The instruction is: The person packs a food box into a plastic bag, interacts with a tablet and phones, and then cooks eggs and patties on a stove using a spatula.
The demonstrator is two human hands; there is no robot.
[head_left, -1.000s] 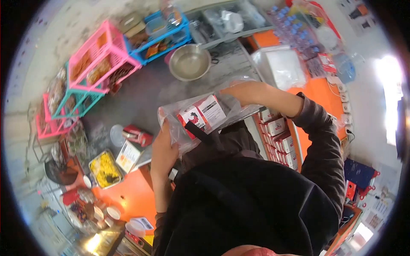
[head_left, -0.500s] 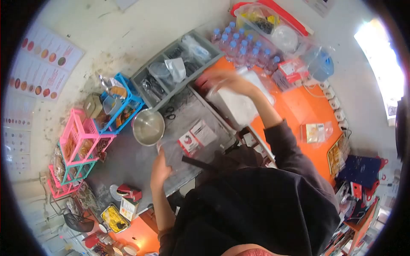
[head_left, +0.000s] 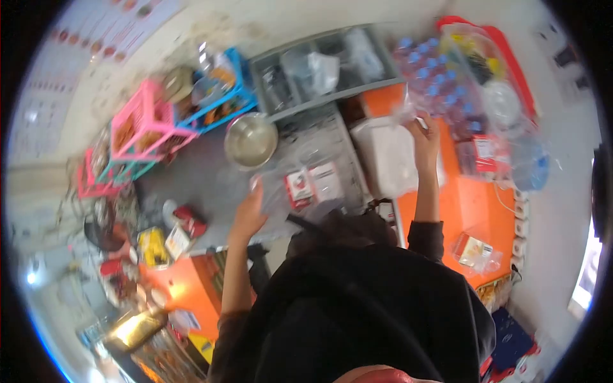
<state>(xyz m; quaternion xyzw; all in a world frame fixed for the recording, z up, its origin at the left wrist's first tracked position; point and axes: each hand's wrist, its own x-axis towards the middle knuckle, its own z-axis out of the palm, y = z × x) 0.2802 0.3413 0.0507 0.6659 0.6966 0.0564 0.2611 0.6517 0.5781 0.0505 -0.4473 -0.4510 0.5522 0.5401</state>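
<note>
While the left hand (head_left: 249, 214) closes its fingers on the near edge of a clear bag (head_left: 300, 191), the bag lies flat on the grey worktop (head_left: 204, 172), just in front of the person's dark top. Inside the bag sit two small red-and-white cartons (head_left: 313, 184), side by side, labels up; the film is crinkled and shiny, and the picture is blurred.

Just beyond the bag stands a round metal bowl (head_left: 250, 140), which looks empty. Behind it a grey divided tray (head_left: 325, 64) holds folded plastic bags in its compartments. Left of that, a blue basket (head_left: 220, 89) and a pink basket (head_left: 143, 124) are packed with small goods too blurred to name.

The right hand (head_left: 424, 131) is stretched out well away from the bag, over the far edge of a white lidded box (head_left: 386, 156), close to a pack of water bottles (head_left: 434, 76). Its fingers are bent near some clear film, but whether they grip it cannot be told.
</note>
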